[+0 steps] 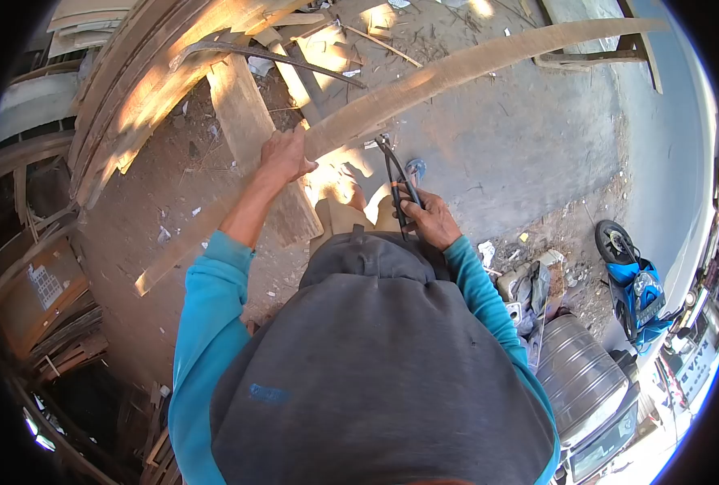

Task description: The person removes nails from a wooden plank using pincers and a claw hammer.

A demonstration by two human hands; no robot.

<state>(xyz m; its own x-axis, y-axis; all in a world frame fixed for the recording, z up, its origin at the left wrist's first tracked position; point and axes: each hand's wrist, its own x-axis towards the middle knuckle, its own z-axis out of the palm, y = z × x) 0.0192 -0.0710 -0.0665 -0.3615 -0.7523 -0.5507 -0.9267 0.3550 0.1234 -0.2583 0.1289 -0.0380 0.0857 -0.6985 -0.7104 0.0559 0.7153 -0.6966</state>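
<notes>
My left hand (285,158) is closed on the edge of a long wooden plank (448,71), which stretches to the upper right and seems to continue to the lower left behind my forearm. Beneath that plank lies a wide board (242,109), crossing it at an angle. My right hand (430,220) is wrapped around the dark handles of a pair of pincers (392,166). Their head points up and away from me, close to the plank's near edge, and I cannot tell whether the jaws touch anything.
Stacked boards (125,89) lean at the upper left, with a curved metal bar (274,55) near them. A wooden frame (594,58) stands at the upper right. To the right are a blue motorbike (638,287) and a vehicle (581,376). Debris litters the ground.
</notes>
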